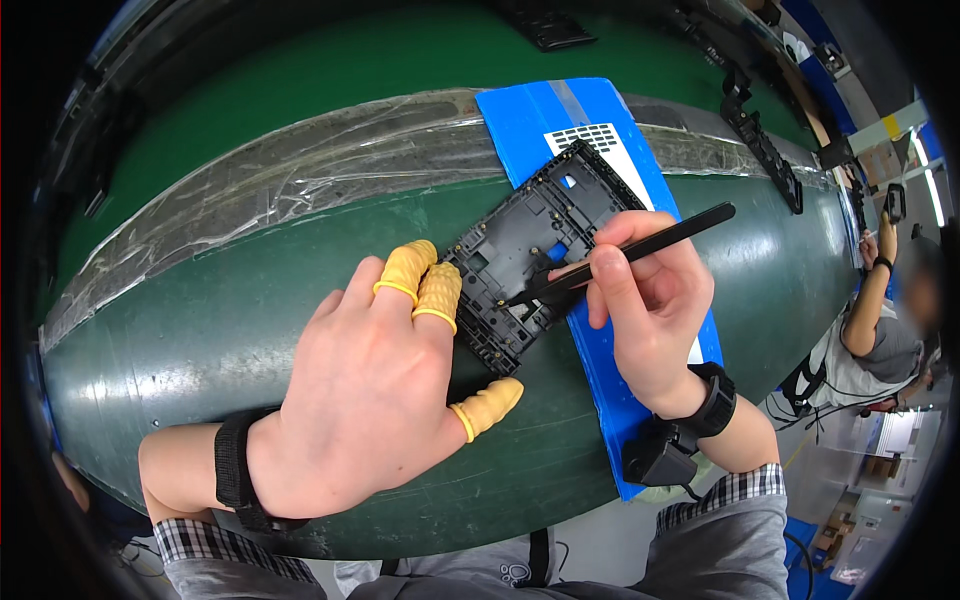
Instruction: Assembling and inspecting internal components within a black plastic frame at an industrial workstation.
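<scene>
A black plastic housing [515, 240] with ribs, cut-outs and small brass-coloured inserts lies tilted, partly over a blue board [640, 380]. My left hand [360, 400] steadies its left edge, with yellow finger cots [438, 295] on two fingers and the thumb. The thumb is near the lower corner of the housing; the exact contact underneath is hidden. In my right hand [655, 315] is a pair of black tweezers [665, 238], pinched between thumb and fingers. Its tip points down to the left, at the lower part of the housing. Whether the tip grips anything is too small to tell.
A green work surface [220, 300] has a strip of clear plastic film [280, 165] across it. Long black parts [765, 150] lie at the far right, another black piece [548, 28] at the far edge. A black adapter-like block [660, 458] hangs near my right wrist. Another person [880, 330] stands at right.
</scene>
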Action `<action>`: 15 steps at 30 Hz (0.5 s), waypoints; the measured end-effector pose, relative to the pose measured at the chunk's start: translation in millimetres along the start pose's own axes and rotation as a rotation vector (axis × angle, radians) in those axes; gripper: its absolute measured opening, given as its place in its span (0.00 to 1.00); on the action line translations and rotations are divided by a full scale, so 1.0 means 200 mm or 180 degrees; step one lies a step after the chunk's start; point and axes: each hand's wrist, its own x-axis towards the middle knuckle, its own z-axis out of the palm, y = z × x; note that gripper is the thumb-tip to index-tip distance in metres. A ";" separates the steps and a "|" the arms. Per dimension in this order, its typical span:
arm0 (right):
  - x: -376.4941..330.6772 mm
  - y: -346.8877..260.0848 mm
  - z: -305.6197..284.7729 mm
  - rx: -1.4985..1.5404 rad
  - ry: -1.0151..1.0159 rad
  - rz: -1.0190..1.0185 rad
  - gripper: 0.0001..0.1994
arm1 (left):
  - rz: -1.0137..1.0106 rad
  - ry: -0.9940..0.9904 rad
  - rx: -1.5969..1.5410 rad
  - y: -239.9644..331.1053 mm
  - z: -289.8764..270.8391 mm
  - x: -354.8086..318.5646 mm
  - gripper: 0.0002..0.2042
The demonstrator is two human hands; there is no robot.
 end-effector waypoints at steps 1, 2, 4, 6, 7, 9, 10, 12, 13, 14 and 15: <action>0.00 0.00 0.00 0.0003 -0.0005 0.0043 0.04 | -0.0009 0.0001 0.0007 0.00 0.00 0.00 0.29; 0.00 -0.01 0.00 -0.0008 -0.0004 0.0080 0.04 | -0.0007 -0.0007 0.0011 0.00 0.00 0.00 0.29; 0.00 0.00 -0.01 -0.0009 0.0004 0.0023 0.04 | 0.0000 -0.0005 0.0013 0.01 -0.01 0.00 0.29; 0.00 0.01 0.00 0.0011 0.0002 -0.0022 0.04 | -0.0015 -0.0039 0.0019 0.00 -0.01 0.00 0.29; 0.00 0.01 0.00 0.0033 0.0003 -0.0018 0.04 | -0.0020 -0.0035 0.0021 0.00 -0.01 0.00 0.29; 0.00 0.00 0.00 0.0050 0.0002 -0.0016 0.04 | -0.0020 0.0019 -0.0018 0.00 0.00 0.00 0.29; 0.00 0.00 0.00 0.0020 -0.0006 0.0011 0.04 | -0.0022 0.0023 -0.0019 0.00 0.00 0.00 0.29; 0.00 -0.01 -0.01 -0.0011 -0.0015 0.0038 0.04 | -0.0042 0.0012 -0.0043 0.00 0.00 0.00 0.28; 0.00 0.00 -0.01 0.0013 -0.0038 0.0051 0.04 | -0.0044 0.0013 -0.0044 0.00 0.00 0.00 0.28; 0.00 0.00 -0.01 0.0035 -0.0057 0.0066 0.04 | -0.0054 0.0012 -0.0070 0.00 0.00 0.00 0.28; 0.00 0.00 -0.01 0.0034 -0.0055 0.0070 0.04 | -0.0065 0.0010 -0.0096 0.00 -0.01 0.00 0.28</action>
